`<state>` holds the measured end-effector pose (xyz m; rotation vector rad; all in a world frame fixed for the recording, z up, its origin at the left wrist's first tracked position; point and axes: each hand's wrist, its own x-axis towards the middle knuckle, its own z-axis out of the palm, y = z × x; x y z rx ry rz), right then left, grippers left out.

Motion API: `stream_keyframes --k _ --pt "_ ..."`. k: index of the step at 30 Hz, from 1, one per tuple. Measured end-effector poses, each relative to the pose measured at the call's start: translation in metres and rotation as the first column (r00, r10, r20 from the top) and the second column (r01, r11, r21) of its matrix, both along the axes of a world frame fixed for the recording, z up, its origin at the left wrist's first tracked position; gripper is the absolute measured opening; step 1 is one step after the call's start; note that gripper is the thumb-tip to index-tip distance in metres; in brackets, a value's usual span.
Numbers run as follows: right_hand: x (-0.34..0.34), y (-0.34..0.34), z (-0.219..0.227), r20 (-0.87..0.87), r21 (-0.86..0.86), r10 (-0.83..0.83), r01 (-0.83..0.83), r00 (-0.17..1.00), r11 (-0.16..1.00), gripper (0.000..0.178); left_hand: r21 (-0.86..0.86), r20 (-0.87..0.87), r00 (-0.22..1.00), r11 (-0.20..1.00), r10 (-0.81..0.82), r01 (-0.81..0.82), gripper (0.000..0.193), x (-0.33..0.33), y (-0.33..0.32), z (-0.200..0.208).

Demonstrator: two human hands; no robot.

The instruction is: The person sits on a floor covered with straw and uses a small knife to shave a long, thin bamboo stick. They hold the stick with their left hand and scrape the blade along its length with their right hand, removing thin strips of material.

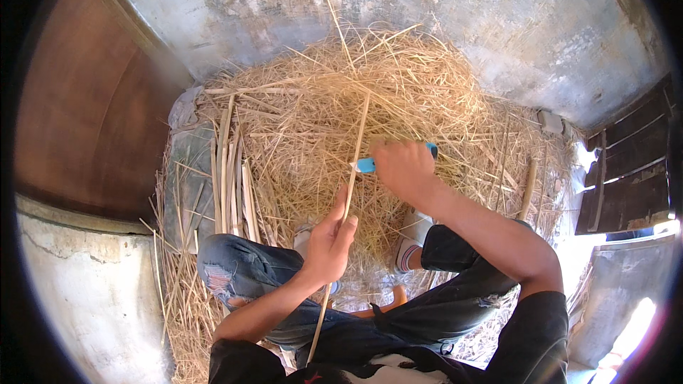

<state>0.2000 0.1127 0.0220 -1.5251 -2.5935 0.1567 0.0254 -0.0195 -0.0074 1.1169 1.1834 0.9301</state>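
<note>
A long, thin bamboo strip [361, 128] slants up and away from my lap. My left hand [330, 245] is closed around its lower part, with the thumb and forefinger along it. My right hand [404, 169] grips a blue utility knife [366, 165] just beyond my left fingers, to the right. The short blade meets the strip or lies right beside it; the exact contact is too small to tell. The dark end of the knife's handle sticks out past the right side of my fist.
A large heap of curly bamboo shavings [420, 75] covers the floor up to the stained wall [441, 0]. Several split bamboo strips [231, 171] lie at the left, near a brown wooden panel [99, 92]. My jeans-covered legs [249, 267] are bent below my hands. Dark slats [629, 163] stand far right.
</note>
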Motion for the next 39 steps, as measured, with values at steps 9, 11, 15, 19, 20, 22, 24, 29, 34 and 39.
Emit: stream_keyframes --k 9,11,15,19,20,22,24,29,34,39 --pt "0.121 0.116 0.009 0.125 0.079 -0.594 0.589 0.794 0.804 0.018 0.119 -0.134 0.929 0.925 -0.344 0.360 0.064 0.018 -0.030 0.022" --pt "0.142 0.119 0.006 0.051 0.091 -0.647 0.641 0.761 0.762 0.019 0.122 -0.106 0.935 0.928 -0.340 0.351 0.064 0.017 -0.028 0.018" --pt "0.131 0.098 0.014 -0.188 -0.068 -0.599 0.598 0.778 0.799 0.030 0.037 -0.120 0.962 0.968 -0.243 0.249 0.063 0.002 -0.018 0.013" --pt "0.098 0.070 0.037 -0.526 -0.255 -0.509 0.444 0.681 0.859 0.047 0.068 -0.100 0.971 0.972 -0.219 0.226 0.063 -0.005 -0.013 0.018" --pt "0.093 0.064 0.042 -0.596 -0.298 -0.492 0.394 0.634 0.869 0.052 0.079 -0.098 0.971 0.971 -0.219 0.227 0.063 -0.004 -0.011 0.020" --pt "0.084 0.054 0.055 -0.645 -0.494 -0.520 0.214 0.560 0.843 0.053 0.104 -0.102 0.972 0.970 -0.211 0.221 0.064 -0.005 -0.011 0.018" --pt "0.076 0.044 0.059 -0.672 -0.537 -0.486 0.084 0.559 0.839 0.053 0.124 -0.119 0.972 0.969 -0.201 0.215 0.064 -0.005 -0.011 0.012" --pt "0.063 0.032 0.042 -0.586 -0.514 -0.442 0.111 0.679 0.851 0.044 0.150 -0.159 0.974 0.971 -0.162 0.186 0.064 -0.003 -0.009 0.009" --pt "0.048 0.019 0.048 -0.504 -0.498 -0.301 0.012 0.810 0.867 0.036 0.192 -0.270 0.957 0.968 -0.106 0.161 0.062 -0.004 -0.006 0.011" --pt "0.046 0.008 0.053 -0.484 -0.207 -0.106 0.004 0.869 0.978 0.042 0.113 -0.084 0.996 0.994 0.014 -0.004 0.049 -0.006 0.002 0.010"
